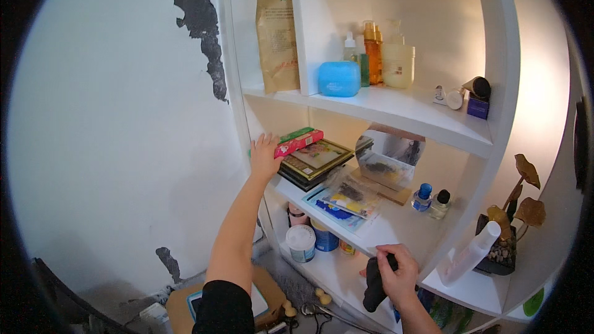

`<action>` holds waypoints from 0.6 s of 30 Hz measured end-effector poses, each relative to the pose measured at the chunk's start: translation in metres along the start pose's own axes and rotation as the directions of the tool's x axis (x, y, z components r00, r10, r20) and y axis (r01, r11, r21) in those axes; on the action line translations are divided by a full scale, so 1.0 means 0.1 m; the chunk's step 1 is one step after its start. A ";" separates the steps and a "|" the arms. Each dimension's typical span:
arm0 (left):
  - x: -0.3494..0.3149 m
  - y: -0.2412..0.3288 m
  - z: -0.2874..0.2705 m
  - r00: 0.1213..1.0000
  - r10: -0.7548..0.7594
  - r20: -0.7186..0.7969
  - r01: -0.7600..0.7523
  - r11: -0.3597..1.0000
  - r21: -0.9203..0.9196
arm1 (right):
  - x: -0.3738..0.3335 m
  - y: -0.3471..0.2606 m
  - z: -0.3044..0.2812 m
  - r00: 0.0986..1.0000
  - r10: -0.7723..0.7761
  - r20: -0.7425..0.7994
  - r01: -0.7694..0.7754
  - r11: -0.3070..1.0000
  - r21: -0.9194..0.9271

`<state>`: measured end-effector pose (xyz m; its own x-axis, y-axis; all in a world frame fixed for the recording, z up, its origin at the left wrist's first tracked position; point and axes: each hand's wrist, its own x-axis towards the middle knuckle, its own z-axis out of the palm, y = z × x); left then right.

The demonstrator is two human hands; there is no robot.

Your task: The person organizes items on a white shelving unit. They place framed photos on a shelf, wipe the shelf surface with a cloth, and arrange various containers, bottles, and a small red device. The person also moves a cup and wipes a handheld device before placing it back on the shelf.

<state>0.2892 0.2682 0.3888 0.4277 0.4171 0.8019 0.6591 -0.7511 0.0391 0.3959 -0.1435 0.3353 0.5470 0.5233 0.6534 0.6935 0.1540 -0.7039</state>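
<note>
My left hand [266,153] reaches into the middle shelf, its fingers stretched out at the left end of a long red box [299,143]. A slim green box [297,134] lies just behind the red one. Both rest on a stack of framed pictures [317,159]. I cannot tell whether the fingertips press on the boxes. Lower right, in front of the shelf edge, my right hand [399,270] is closed around a bunched black cloth [375,284], which hangs down from it.
On the middle shelf [396,222] are flat plastic packets [349,195], a mirror [390,154] and two small bottles [422,196]. Above stand a blue case [339,79], several bottles and a paper bag [277,34]. Tubs [301,242] stand below; a potted plant [498,250] is at right.
</note>
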 end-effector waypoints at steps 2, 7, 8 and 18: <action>-0.04 0.22 -0.03 0.983 -0.011 -0.182 -0.008 0.995 -0.102 | -0.02 0.05 -0.04 1.000 0.029 -0.006 -0.029 0.999 -0.017; -0.65 0.33 -0.48 0.904 -0.235 -0.357 0.060 0.897 -0.439 | -0.03 -0.13 -0.03 0.977 0.211 0.040 -0.215 0.958 0.188; -0.86 0.35 -0.62 0.890 -0.301 -0.342 0.114 0.873 -0.474 | -0.03 -0.15 -0.04 0.976 0.210 0.051 -0.216 0.958 0.187; -3.09 1.67 -1.74 0.756 -0.169 0.632 0.653 0.250 -0.715 | -0.48 -0.17 0.19 0.979 0.139 0.149 -0.191 0.876 0.443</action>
<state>0.1593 -0.0753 0.2509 0.6033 0.7657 0.2233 0.0020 -0.2814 0.9596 0.3488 -0.1553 0.3101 0.5618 0.6585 0.5007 0.2952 0.4058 -0.8650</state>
